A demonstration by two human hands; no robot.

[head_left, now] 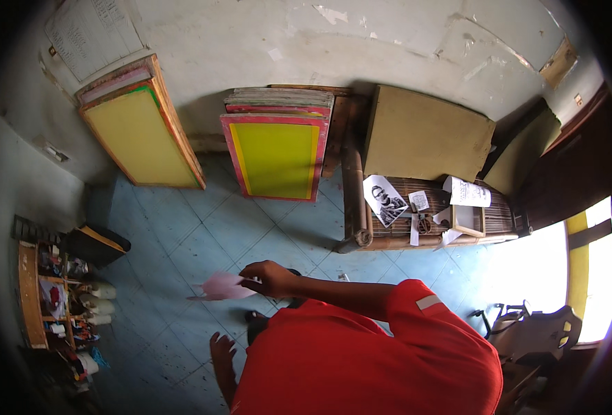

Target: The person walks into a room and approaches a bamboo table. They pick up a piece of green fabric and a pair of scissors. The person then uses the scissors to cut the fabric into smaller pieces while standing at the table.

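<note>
My right hand (270, 279) reaches leftward across the middle, pinching a thin pale pink sheet (224, 286) at its right edge. The sheet is blurred, and whether it is paper or cloth is unclear. It hangs in the air above the blue tiled floor (174, 277). Closer to me and lower, my left hand (223, 351) is raised with its fingers apart and holds nothing visible. Part of the left arm is hidden behind my red shirt (368, 360). A dark shoe (254, 316) shows beneath the right forearm.
Flat framed panels, one yellow-green with a pink border (275, 159) and one pale yellow (140, 138), lean on the wall. A bamboo bench (430, 241) holds papers, a portrait print (387, 200) and a wooden frame (468, 221). Shelves (33, 297) stand left, an office chair (537, 335) right.
</note>
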